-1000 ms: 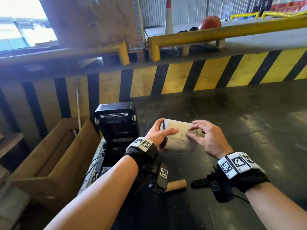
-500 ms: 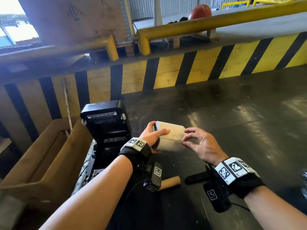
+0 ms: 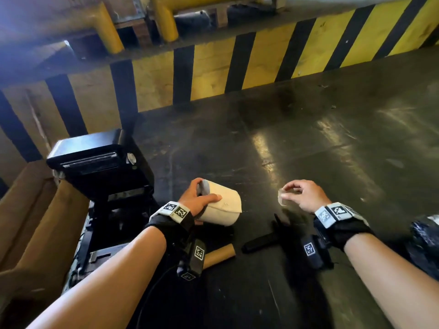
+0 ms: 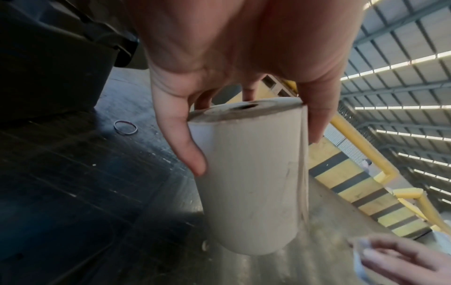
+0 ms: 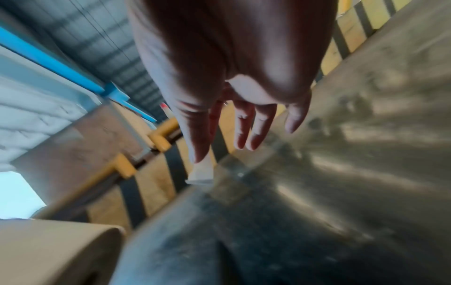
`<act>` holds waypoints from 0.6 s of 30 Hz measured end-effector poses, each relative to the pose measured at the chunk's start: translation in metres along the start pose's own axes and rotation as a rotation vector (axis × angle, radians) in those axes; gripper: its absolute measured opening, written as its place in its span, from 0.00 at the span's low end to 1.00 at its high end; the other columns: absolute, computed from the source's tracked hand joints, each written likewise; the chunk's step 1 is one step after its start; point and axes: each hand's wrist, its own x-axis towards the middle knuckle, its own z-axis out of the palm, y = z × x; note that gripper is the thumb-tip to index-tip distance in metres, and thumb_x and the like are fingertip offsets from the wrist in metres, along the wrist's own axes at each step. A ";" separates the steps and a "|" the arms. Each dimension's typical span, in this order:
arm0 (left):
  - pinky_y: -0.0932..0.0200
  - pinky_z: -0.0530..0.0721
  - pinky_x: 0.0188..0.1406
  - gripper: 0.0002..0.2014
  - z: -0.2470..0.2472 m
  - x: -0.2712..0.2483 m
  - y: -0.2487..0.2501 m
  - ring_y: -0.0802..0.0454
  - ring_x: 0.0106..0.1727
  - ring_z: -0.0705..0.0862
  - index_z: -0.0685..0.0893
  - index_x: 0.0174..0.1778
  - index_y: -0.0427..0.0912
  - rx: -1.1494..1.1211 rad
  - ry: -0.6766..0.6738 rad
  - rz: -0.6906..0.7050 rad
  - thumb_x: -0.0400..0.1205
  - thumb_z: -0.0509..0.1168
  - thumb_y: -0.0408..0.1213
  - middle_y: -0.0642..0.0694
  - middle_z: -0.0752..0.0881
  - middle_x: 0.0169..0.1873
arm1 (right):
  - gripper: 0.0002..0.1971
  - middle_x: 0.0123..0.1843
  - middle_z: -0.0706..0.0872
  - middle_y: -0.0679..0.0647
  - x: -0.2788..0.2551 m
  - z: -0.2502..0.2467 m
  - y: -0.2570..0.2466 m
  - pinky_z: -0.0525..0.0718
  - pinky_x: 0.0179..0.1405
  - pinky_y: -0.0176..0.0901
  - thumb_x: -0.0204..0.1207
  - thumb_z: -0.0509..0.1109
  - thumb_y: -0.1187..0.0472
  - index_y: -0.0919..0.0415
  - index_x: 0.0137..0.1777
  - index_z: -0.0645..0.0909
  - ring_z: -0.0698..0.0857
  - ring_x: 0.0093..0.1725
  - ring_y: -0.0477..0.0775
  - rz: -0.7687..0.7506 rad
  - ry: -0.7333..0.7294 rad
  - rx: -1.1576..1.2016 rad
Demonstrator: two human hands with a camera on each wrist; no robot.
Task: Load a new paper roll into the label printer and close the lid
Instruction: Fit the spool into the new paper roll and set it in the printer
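The left hand (image 3: 198, 200) wraps its grip round the paper roll (image 3: 223, 205). Away from it, the right hand (image 3: 301, 194) pinches a small paper scrap (image 3: 281, 198).

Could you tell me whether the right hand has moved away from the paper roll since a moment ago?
Yes. The right hand was touching the paper roll; now it sits apart to the right, pinching a small scrap.

Pulled my right hand (image 3: 303, 195) off paper roll (image 3: 223, 205), well clear to right, small pale scrap (image 3: 282, 198) pinched in fingertips. Left hand (image 3: 198, 200) alone kept roll. Tilted head down; label printer (image 3: 99, 167) dropped lower in head view.
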 end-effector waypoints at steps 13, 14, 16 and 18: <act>0.34 0.88 0.49 0.38 0.006 0.022 -0.007 0.36 0.68 0.74 0.59 0.75 0.61 0.221 -0.062 0.010 0.73 0.73 0.46 0.43 0.67 0.75 | 0.11 0.75 0.72 0.50 0.009 0.032 0.040 0.59 0.73 0.63 0.67 0.73 0.53 0.44 0.51 0.84 0.70 0.74 0.58 0.174 -0.028 -0.426; 0.34 0.88 0.49 0.38 0.006 0.021 -0.007 0.36 0.68 0.74 0.59 0.75 0.61 0.207 -0.063 0.009 0.73 0.73 0.46 0.43 0.68 0.75 | 0.16 0.74 0.72 0.51 0.008 0.031 0.041 0.59 0.74 0.64 0.67 0.74 0.53 0.44 0.56 0.82 0.70 0.73 0.58 0.173 -0.040 -0.445; 0.36 0.88 0.48 0.38 0.005 0.018 -0.008 0.37 0.67 0.75 0.59 0.75 0.60 0.177 -0.054 0.004 0.73 0.72 0.47 0.43 0.69 0.74 | 0.21 0.70 0.75 0.53 0.004 0.027 0.039 0.65 0.72 0.62 0.67 0.74 0.53 0.48 0.61 0.79 0.75 0.69 0.59 0.164 0.006 -0.433; 0.35 0.88 0.48 0.38 0.003 0.014 -0.008 0.36 0.67 0.75 0.59 0.75 0.60 0.149 -0.045 0.003 0.74 0.72 0.46 0.43 0.69 0.74 | 0.14 0.59 0.81 0.56 -0.006 0.022 0.034 0.76 0.62 0.53 0.69 0.72 0.57 0.54 0.55 0.82 0.81 0.60 0.62 0.136 0.116 -0.319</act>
